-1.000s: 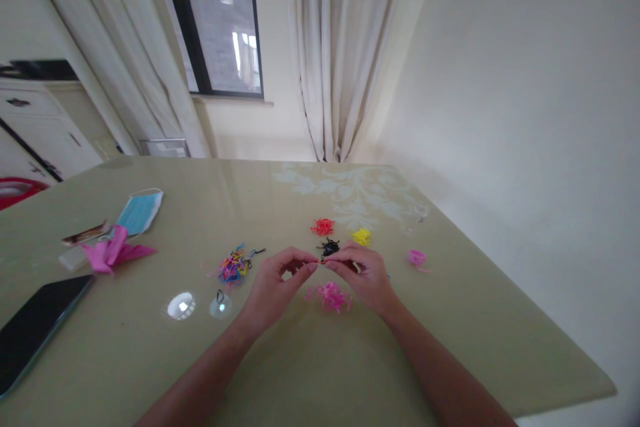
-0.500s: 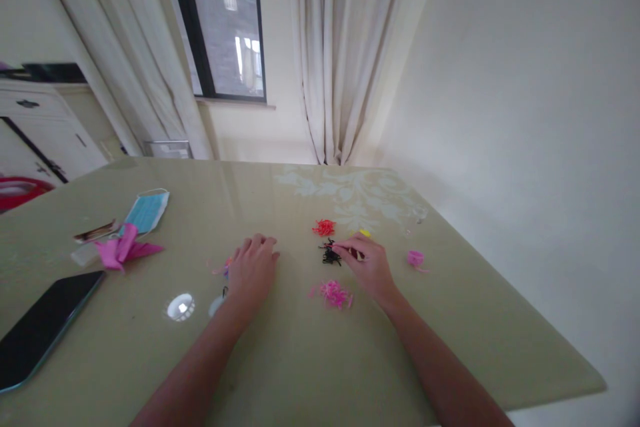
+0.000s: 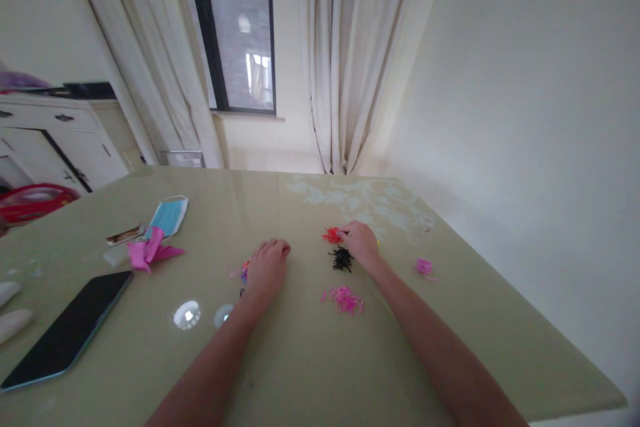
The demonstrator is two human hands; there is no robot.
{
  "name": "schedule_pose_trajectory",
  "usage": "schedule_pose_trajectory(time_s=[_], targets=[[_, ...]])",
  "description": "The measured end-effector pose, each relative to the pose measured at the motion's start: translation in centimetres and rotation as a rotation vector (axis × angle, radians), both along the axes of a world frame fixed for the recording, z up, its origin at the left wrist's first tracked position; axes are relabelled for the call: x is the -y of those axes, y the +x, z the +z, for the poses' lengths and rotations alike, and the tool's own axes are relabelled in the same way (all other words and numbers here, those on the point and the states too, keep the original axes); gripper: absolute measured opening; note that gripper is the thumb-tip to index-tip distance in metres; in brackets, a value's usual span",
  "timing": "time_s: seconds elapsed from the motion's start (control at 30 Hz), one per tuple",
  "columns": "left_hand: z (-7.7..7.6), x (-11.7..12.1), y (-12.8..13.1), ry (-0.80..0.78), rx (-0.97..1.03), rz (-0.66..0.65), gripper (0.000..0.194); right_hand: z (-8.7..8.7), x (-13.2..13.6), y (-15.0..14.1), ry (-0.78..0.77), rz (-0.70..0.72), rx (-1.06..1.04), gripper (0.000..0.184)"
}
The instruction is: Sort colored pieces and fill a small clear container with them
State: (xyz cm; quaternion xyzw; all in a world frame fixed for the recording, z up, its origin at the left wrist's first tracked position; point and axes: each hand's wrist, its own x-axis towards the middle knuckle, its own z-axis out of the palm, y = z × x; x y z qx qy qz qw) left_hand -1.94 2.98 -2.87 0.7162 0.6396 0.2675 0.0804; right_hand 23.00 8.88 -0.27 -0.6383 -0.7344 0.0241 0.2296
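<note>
My right hand [image 3: 361,244] is pinched at the right edge of a pile of red strands [image 3: 331,235] that look like small rubber bands; what its fingertips hold is too small to make out. Just below lies a black pile [image 3: 342,258], and nearer me a pink pile [image 3: 345,299]. A bit of yellow shows behind the right wrist. My left hand [image 3: 269,269] rests on the table, fingers curled and tips together; anything in them is hidden. It partly covers a mixed-colour cluster [image 3: 245,271] at its left side.
Left of my arms are two shiny round discs [image 3: 187,315], a phone [image 3: 70,327], a pink folded paper shape [image 3: 153,251] and a blue face mask [image 3: 169,216]. A pink coil [image 3: 424,267] lies to the right. The wall [image 3: 540,147] borders the table's right side.
My right hand has moved from the black pile up to the red one. My left hand's fingers have drawn together. The view has turned slightly left.
</note>
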Motion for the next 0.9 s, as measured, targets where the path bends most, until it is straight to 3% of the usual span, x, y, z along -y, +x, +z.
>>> schedule_pose_trajectory(time_s=[0.17, 0.23, 0.3, 0.4, 0.53, 0.9], targets=[[-0.1, -0.4, 1.3, -0.037, 0.738, -0.131, 0.023, -0.4, 3.6, 1.2, 0.135, 0.040, -0.056, 0.024], [0.3, 0.1, 2.0, -0.074, 0.944, -0.178, 0.029, -0.4, 5.1, 1.1, 0.217, 0.170, -0.235, 0.023], [1.0, 0.9, 2.6, -0.121, 1.067, -0.206, 0.034, -0.4, 6.4, 0.6, 0.197, 0.304, -0.428, 0.023], [2.1, 2.2, 3.4, -0.153, 1.136, -0.222, 0.033, -0.4, 7.6, -0.6, 0.107, 0.416, -0.580, 0.021], [3.0, 3.2, 4.0, -0.145, 1.080, -0.263, 0.025, -0.4, 8.4, -1.7, 0.065, 0.450, -0.666, 0.025], [2.6, 3.6, 4.3, -0.095, 1.018, -0.265, 0.023, 0.4, 9.0, -2.1, 0.110, 0.473, -0.689, 0.017]])
